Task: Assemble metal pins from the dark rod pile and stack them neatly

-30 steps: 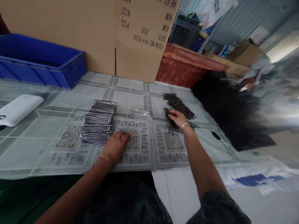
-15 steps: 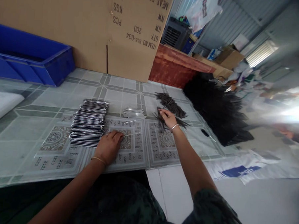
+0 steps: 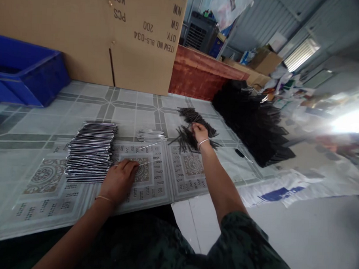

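Note:
My left hand [image 3: 121, 179] rests on the patterned table cover, its fingers closed on one end of a thin metal rod [image 3: 145, 163] that points right. Just left of it lies a big stack of dark, shiny ribbed rods [image 3: 91, 150]. Beyond my fingers is a small bundle of plain silvery rods [image 3: 151, 135], with one loose rod [image 3: 149, 146] nearer me. My right hand [image 3: 200, 132] is over a loose heap of thin dark strips [image 3: 187, 139], fingertips pinched together; whatever is between them is too small to make out. A second pile of dark strips [image 3: 195, 116] lies behind it.
A blue plastic crate [image 3: 36, 80] stands at the back left before a large cardboard sheet [image 3: 141, 65]. A long black pile [image 3: 248, 117] runs along the right. A small black object [image 3: 239, 153] lies near it. White plastic sacking [image 3: 278, 190] hangs at the right edge.
The view has swung right, so the table things appear farther left. My right hand has shifted slightly away from me over the dark strips. My left hand keeps hold of the rod.

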Action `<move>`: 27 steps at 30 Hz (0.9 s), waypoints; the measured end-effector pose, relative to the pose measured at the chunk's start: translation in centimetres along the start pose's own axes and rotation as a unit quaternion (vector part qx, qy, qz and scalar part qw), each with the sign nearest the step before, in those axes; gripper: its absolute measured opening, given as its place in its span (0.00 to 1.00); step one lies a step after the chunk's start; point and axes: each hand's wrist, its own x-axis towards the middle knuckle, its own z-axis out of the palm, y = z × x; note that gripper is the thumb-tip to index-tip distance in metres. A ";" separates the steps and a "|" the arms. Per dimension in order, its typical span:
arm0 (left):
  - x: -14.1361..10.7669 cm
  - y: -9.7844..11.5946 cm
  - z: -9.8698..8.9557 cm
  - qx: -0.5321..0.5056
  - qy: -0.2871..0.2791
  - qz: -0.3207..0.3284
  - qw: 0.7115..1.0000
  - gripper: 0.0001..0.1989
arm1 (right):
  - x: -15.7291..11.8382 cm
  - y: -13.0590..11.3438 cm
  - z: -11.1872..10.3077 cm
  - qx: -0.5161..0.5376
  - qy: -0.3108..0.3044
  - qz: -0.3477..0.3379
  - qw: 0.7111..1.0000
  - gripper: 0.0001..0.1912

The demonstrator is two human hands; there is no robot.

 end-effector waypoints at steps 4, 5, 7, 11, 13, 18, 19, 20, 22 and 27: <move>0.0 0.3 -0.1 0.001 -0.008 -0.015 1.000 0.17 | 1.4 -1.0 -1.3 0.019 0.043 0.004 0.999 0.17; -0.1 0.4 -0.2 0.002 -0.009 -0.021 1.000 0.17 | 1.3 -1.4 -1.5 0.021 0.058 -0.008 0.998 0.18; -0.1 0.5 -0.3 0.003 -0.013 -0.030 0.999 0.17 | 0.0 -2.4 -1.5 0.011 0.059 -0.080 0.995 0.20; -0.1 0.8 -0.5 -0.002 -0.018 -0.054 0.998 0.17 | -6.7 -3.4 0.3 -0.041 -0.188 -0.278 0.941 0.16; -0.1 0.9 -0.6 0.001 -0.021 -0.059 0.998 0.16 | -10.5 -3.1 1.6 -0.037 -0.278 -0.286 0.916 0.14; 0.0 1.0 -0.5 0.008 -0.020 -0.058 0.998 0.15 | -15.1 -1.9 3.1 -0.005 -0.246 -0.195 0.949 0.11; 0.0 1.0 -0.5 0.008 -0.021 -0.057 0.998 0.15 | -15.2 -1.9 3.2 -0.004 -0.243 -0.191 0.951 0.11; 0.0 1.0 -0.5 0.008 -0.021 -0.056 0.998 0.15 | -15.2 -2.0 3.2 -0.004 -0.245 -0.195 0.950 0.10; 0.1 1.0 -0.5 0.007 -0.019 -0.052 0.998 0.14 | -15.2 -2.3 3.3 -0.004 -0.250 -0.213 0.945 0.09; 0.1 0.9 -0.4 -0.002 -0.023 -0.047 0.999 0.13 | -15.3 -2.8 3.5 0.000 -0.250 -0.228 0.941 0.09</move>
